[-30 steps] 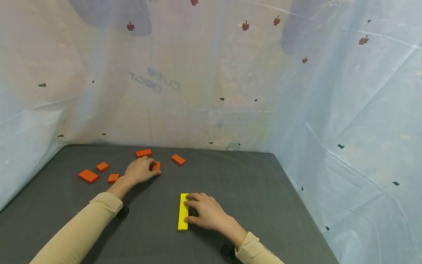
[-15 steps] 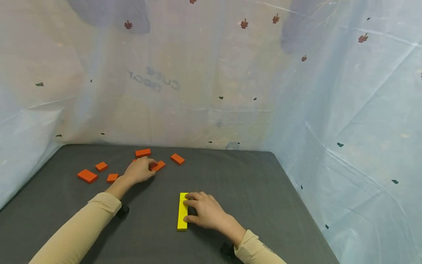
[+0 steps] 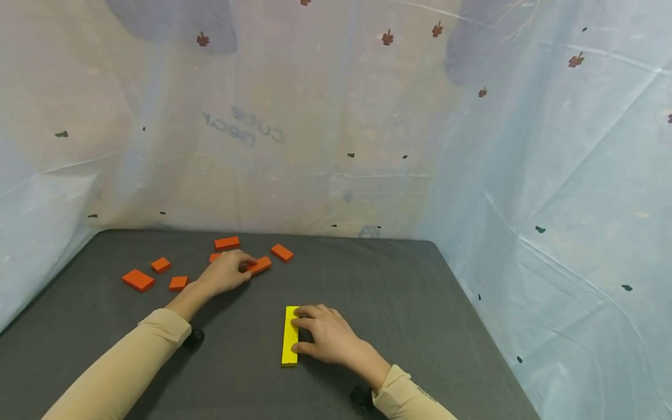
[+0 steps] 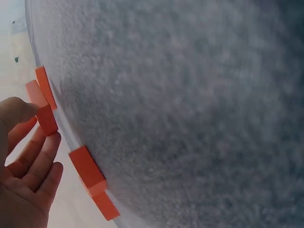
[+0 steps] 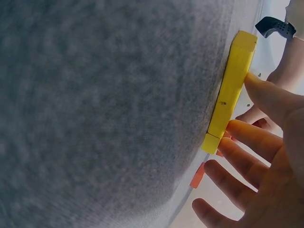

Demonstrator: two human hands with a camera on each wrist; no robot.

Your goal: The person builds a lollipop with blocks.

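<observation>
My left hand [image 3: 224,272] pinches an orange rectangular block [image 3: 261,265] between thumb and fingers, low over the grey table. In the left wrist view the thumb lies on one face of that orange block [image 4: 46,116], with fingers behind and below it. Nearer to me, my right hand [image 3: 331,337] rests its thumb and fingertips along the right side of a yellow bar [image 3: 289,344]. A seam shows that the bar is a long block with a short yellow block [image 5: 210,142] at its far end. The right fingers look fairly straight in the right wrist view.
Several other orange blocks lie on the grey table [image 3: 399,326]: one at far left [image 3: 139,280], smaller ones [image 3: 161,265] beside it, one at the back [image 3: 227,243] and one right of the left hand [image 3: 282,252]. Plastic sheeting [image 3: 315,116] hangs behind and at the sides.
The orange block in my left hand has turned and shifted to the right, with its long side now slanting. My right hand stays at the yellow bar.
</observation>
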